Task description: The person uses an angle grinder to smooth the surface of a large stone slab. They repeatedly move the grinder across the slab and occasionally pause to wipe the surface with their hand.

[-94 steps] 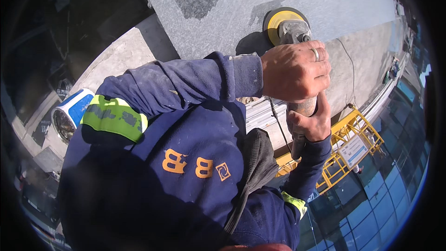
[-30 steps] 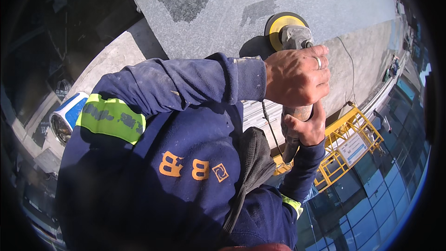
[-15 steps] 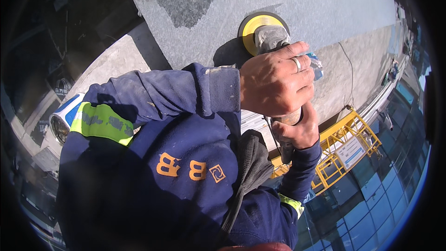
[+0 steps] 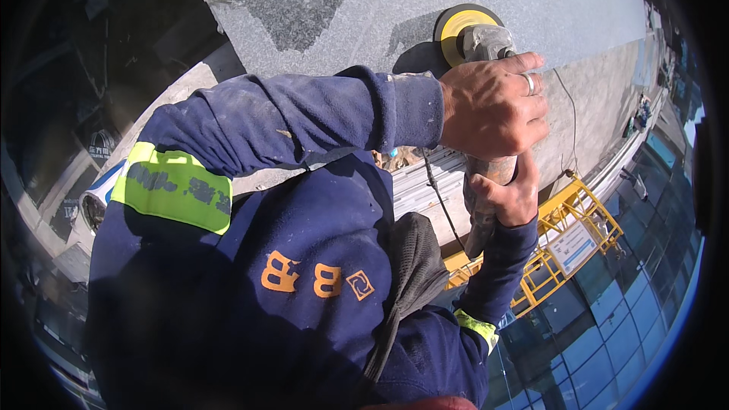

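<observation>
An angle grinder (image 4: pixel 487 44) with a black-rimmed yellow disc (image 4: pixel 453 33) is held against or just over a grey stone-like slab (image 4: pixel 380 0). I cannot tell whether the disc touches the surface. My left hand (image 4: pixel 497 110), with a ring on one finger, reaches across from the left and is closed over the front of the tool, just behind its head. Lower down, my right hand (image 4: pixel 518 196) wraps round the grinder's body, thumb toward the left. Part of the body is hidden between the hands. A dark shadow of the tool falls on the slab left of the disc.
Below the slab's right side is a yellow metal frame (image 4: pixel 585 205) with a white sign, and beyond it blue glass panes (image 4: pixel 607 326). A dark cable (image 4: pixel 434 182) hangs beside white strips (image 4: pixel 414 201). Another thin cable (image 4: pixel 571 106) runs down the concrete face at right.
Both hands and the grinder have shifted right, and the disc also a little farther away along the slab. My left arm has stretched out further. The grip looks the same.
</observation>
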`<action>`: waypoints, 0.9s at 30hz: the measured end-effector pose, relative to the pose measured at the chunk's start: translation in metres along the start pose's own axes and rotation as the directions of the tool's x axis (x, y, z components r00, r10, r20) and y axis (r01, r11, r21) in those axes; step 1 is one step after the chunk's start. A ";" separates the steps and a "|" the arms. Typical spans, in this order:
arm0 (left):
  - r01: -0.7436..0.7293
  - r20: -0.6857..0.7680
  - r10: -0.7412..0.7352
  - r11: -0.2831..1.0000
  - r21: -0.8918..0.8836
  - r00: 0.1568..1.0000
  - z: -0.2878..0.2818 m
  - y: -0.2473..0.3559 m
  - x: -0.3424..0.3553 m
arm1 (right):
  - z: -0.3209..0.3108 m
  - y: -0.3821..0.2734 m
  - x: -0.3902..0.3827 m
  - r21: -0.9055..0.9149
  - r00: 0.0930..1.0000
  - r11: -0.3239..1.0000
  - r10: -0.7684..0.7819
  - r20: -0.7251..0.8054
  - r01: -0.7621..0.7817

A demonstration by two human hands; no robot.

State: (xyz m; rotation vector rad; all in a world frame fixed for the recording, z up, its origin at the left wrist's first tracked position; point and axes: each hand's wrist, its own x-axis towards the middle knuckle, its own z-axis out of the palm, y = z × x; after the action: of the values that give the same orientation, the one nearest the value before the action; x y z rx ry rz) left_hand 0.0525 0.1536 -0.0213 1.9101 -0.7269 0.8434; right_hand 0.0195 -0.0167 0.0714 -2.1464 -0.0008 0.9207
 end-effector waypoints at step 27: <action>-0.047 0.008 0.047 0.999 0.014 0.999 -0.001 -0.009 0.005 | 0.000 -0.005 0.006 0.001 0.999 1.000 -0.008 -0.032 0.008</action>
State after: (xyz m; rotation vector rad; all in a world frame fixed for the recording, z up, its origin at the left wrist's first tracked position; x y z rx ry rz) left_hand 0.0618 0.1573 -0.0219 1.9164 -0.7757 0.8729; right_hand 0.0251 -0.0117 0.0710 -2.1588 0.0066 0.8810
